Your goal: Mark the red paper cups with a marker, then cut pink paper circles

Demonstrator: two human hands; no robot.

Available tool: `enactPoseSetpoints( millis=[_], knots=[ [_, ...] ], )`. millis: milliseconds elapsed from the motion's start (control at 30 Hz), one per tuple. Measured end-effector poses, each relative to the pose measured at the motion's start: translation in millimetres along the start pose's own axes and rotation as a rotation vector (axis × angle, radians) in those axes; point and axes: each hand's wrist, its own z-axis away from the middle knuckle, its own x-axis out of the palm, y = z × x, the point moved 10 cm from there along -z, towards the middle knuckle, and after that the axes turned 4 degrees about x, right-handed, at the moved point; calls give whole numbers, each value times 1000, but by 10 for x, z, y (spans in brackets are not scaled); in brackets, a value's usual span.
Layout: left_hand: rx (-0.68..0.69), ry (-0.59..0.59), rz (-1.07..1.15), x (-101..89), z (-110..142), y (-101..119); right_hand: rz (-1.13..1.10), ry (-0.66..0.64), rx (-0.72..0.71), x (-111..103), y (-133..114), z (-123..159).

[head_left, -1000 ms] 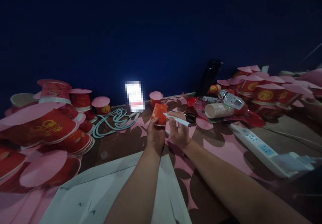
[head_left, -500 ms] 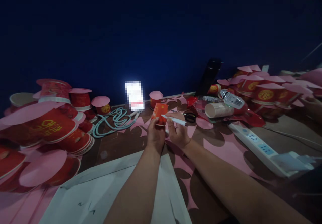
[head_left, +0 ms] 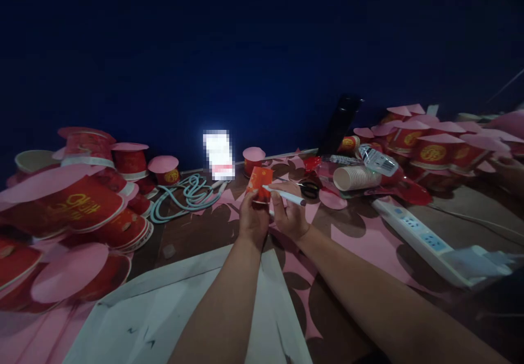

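My left hand [head_left: 252,219] is closed round a small red paper cup [head_left: 262,177], tipped with its rim toward me. Between the fingers of my right hand [head_left: 290,216] is a white marker [head_left: 289,195] with a dark end. Its pale tip touches or nearly touches the cup's side; I cannot tell which. Just behind the cup stands another red cup with a pink paper disc [head_left: 254,154] on top. Black-handled scissors [head_left: 309,189] lie to the right of the marker.
Red cups with pink discs [head_left: 98,206] crowd the left; more [head_left: 434,148] are piled at right, near another person's hand [head_left: 510,165]. A pale blue cable [head_left: 180,211], bright phone screen [head_left: 219,154], stacked paper cups [head_left: 356,179], power strip [head_left: 421,238] and white sheet [head_left: 164,315] lie around.
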Motion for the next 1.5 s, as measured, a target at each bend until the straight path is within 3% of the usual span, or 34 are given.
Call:
enactPoseSetpoints(
  millis=[933,1500],
  knots=[
    [28,-16,-38,-27,-42,9,60,16,-25,-5,1,-19],
    [36,-65,-15,77,15,39,-23,54,29,-44,69,28]
  ],
)
